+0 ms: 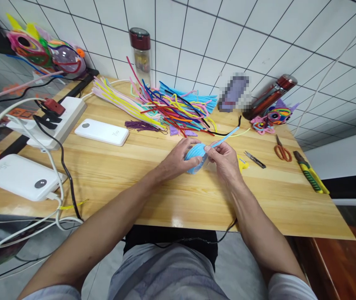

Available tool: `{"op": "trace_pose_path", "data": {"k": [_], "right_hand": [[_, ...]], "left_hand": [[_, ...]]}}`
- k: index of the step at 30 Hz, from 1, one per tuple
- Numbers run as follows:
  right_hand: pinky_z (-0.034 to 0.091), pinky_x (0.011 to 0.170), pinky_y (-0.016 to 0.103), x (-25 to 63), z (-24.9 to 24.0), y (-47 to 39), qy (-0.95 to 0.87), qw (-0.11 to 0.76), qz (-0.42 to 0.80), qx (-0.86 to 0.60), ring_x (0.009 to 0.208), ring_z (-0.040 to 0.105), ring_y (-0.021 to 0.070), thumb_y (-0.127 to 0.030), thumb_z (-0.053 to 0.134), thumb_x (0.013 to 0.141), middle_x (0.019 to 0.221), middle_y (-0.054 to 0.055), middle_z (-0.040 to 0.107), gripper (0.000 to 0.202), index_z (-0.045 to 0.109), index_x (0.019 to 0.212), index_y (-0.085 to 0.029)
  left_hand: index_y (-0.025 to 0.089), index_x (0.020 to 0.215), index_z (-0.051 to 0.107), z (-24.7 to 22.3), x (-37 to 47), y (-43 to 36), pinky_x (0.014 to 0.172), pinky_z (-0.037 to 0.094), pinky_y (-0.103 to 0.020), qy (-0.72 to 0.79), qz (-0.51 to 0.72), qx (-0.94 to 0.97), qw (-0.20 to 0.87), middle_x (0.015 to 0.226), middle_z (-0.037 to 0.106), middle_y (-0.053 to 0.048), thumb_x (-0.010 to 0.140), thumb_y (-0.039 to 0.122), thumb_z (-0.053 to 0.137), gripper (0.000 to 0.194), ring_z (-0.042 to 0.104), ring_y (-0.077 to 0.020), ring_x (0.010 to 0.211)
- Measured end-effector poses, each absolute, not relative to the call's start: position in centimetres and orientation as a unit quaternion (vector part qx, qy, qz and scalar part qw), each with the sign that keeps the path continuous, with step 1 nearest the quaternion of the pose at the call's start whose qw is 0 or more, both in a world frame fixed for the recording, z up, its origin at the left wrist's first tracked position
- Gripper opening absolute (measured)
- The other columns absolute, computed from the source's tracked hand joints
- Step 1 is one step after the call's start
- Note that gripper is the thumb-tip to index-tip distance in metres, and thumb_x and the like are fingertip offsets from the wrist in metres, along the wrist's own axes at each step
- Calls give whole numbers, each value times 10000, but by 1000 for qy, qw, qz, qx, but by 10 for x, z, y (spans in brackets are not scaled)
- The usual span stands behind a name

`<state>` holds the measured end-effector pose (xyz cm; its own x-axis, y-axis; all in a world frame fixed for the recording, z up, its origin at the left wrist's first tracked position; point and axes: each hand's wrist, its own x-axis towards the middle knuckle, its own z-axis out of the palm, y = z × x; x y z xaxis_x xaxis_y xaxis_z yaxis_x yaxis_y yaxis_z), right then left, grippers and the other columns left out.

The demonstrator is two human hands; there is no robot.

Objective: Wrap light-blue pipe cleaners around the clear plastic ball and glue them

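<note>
Centrally, left hand [179,157]: curled around a blue wrapped form [195,152].
Right hand [227,161]: pinching a blue strip [228,135], probably pipe cleaner.
Desk [153,200]: colourful strips [178,109] heaped beyond.

this looks like a craft corner, in a home or small workshop: wooden table [165,202] against a white tiled wall [190,46], heaped pipe cleaners [180,109], scissors [283,153], pliers [308,171] and colourful fish-like figures [279,115].

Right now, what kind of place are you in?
Probably a craft corner: colourful fuzzy craft stems, orange-handled metal scissors and green-and-yellow pliers lie on a pale wooden table.
</note>
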<state>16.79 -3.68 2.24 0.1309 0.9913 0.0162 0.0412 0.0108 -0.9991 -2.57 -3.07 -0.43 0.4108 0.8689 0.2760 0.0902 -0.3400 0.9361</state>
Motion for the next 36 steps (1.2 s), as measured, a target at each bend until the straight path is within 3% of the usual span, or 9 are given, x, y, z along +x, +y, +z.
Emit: {"op": "trace_pose_path", "data": {"k": [10, 15, 20, 32, 36], "right_hand": [[364, 538, 265, 167, 22, -38, -476, 533, 446, -538, 554, 459, 102, -585, 1012, 572, 618, -71, 586, 529, 674, 786, -239], [358, 536, 265, 167, 22, -38, -479, 530, 445, -540, 555, 446, 107, -591, 1009, 572, 605, -73, 571, 528, 670, 778, -242], [362, 540, 278, 167, 22, -38, -488, 530, 437, -539, 552, 452, 110, -596, 997, 587, 621, -71, 560, 524, 656, 778, -247], [394, 562, 284, 166, 24, -40, -484, 530, 441, -539, 570, 462, 115, -580, 1003, 581, 630, -70, 565, 509, 668, 774, -249], [415, 579, 276, 166, 24, -39, -481, 544, 441, -527, 586, 478, 115, -561, 1012, 592, 640, -68, 583, 497, 680, 788, -247]], "left_hand": [[189, 1379, 628, -11, -24, -26, 1248, 475, -516, 346, 422, 736, 401, 1418, 658, -155, 956, 467, 639, 507, 604, -333, 1376], [184, 1403, 602, -8, -28, -26, 1256, 467, -541, 324, 415, 738, 423, 1442, 640, -168, 963, 498, 637, 542, 591, -353, 1400], [203, 1439, 557, -6, -32, -26, 1265, 468, -548, 314, 399, 739, 443, 1516, 597, -173, 853, 407, 758, 652, 570, -367, 1453], [202, 1417, 567, -2, -30, -31, 1207, 517, -547, 318, 407, 702, 491, 1475, 614, -168, 915, 482, 745, 602, 614, -347, 1375], [226, 1494, 550, -4, -31, -30, 1253, 487, -547, 310, 429, 695, 488, 1572, 553, -172, 911, 466, 767, 667, 545, -355, 1499]]}}
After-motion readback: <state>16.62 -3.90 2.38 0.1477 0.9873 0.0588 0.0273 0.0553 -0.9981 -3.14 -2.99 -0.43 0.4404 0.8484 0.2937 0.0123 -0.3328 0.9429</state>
